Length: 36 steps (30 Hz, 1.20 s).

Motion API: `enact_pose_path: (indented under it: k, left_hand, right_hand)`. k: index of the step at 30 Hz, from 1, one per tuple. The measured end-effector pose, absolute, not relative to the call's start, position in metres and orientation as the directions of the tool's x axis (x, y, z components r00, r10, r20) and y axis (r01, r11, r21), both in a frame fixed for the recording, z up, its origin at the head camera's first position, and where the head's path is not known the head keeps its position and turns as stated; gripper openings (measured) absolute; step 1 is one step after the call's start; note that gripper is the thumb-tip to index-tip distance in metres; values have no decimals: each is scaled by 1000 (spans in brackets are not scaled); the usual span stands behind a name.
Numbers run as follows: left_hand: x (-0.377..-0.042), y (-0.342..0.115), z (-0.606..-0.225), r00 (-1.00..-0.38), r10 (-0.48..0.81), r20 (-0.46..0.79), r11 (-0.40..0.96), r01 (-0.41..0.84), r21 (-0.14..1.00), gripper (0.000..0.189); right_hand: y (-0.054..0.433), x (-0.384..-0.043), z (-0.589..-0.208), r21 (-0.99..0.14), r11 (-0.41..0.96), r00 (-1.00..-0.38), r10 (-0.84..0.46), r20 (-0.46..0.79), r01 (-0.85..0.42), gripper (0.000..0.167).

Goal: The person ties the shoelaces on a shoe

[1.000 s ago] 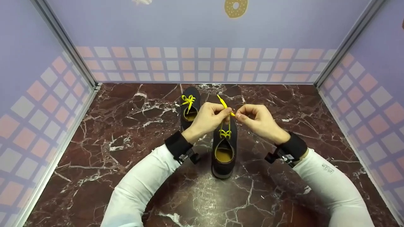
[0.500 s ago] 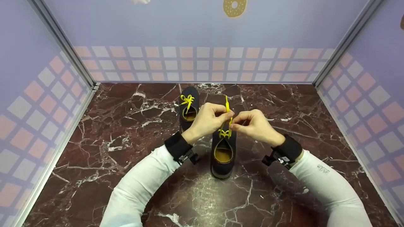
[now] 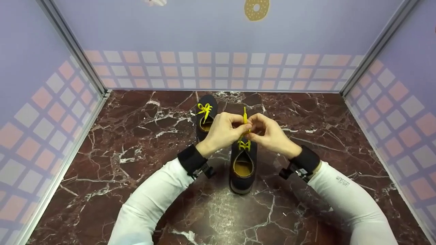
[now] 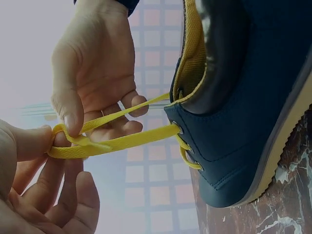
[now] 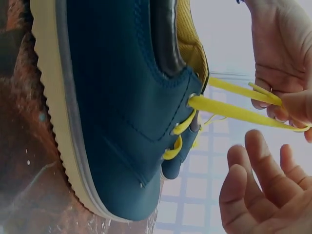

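Note:
A dark blue shoe (image 3: 242, 183) with a yellow inside stands in front of me, toe pointing away. Its yellow shoelace (image 3: 245, 117) is drawn up from the top eyelets. My left hand (image 3: 223, 132) pinches the lace between thumb and index finger above the toe, with a loose end sticking up. Close against it, my right hand (image 3: 272, 136) pinches the lace too; in the left wrist view its thumb lies on the bend of the lace (image 4: 131, 141). The other fingers of both hands are spread apart from the lace. The right thumb is outside the right wrist view.
A second dark shoe (image 3: 207, 102), its yellow lace tied in a bow, stands farther back to the left, partly behind my left hand. Both shoes rest on a red-brown marbled surface (image 3: 153, 204). Lilac panels with a tile pattern (image 3: 187, 69) enclose the back and sides.
My right hand has moved left and closed in on the lace beside my left hand. The lace's free end has swung from leaning left to upright. The left hand stays nearly in place.

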State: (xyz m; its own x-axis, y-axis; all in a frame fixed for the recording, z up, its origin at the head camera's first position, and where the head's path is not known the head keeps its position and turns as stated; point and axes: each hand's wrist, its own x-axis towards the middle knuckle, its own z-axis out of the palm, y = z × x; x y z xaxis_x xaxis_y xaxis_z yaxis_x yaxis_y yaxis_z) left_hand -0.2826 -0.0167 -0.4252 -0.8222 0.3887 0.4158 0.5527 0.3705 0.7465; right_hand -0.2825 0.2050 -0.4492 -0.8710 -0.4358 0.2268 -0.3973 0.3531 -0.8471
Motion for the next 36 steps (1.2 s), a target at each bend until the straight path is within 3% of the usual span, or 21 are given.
enact_pose_path:
  k: [9,20,36]
  left_hand:
    - [-282,-16,-430,-787,379,486,404,613,679,12]
    - [-284,-20,-436,-789,363,495,382,611,693,15]
    - [-285,-28,-438,-805,360,471,410,590,696,23]
  right_hand:
    - [199,-280,-452,-895,251,-844,-494,210,-370,28]
    - [207,-278,-451,-904,249,-887,-401,231,-348,36]
    - [225,-275,-440,-829,360,-864,-434,256,-427,20]
